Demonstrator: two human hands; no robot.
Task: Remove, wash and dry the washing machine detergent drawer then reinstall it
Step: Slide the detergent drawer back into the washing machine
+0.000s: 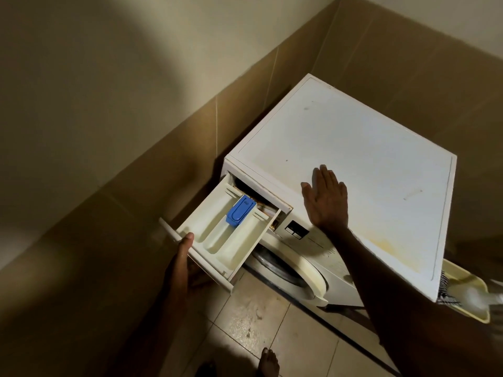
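The white detergent drawer (217,235) sticks far out of the front of the white washing machine (362,164), tilted down toward me. A blue cap (240,210) sits in its middle compartment. My left hand (181,257) grips the drawer's front panel from below, thumb on its top edge. My right hand (326,200) lies flat with straight fingers on the machine's top near the front edge. The drawer's rear end is still inside the slot (255,190).
The machine stands in a corner of brown-tiled walls (163,164). Its round door (294,273) shows below the drawer. A yellowish basin (468,292) with cloth sits at the machine's right. My bare foot (269,363) is on the tiled floor.
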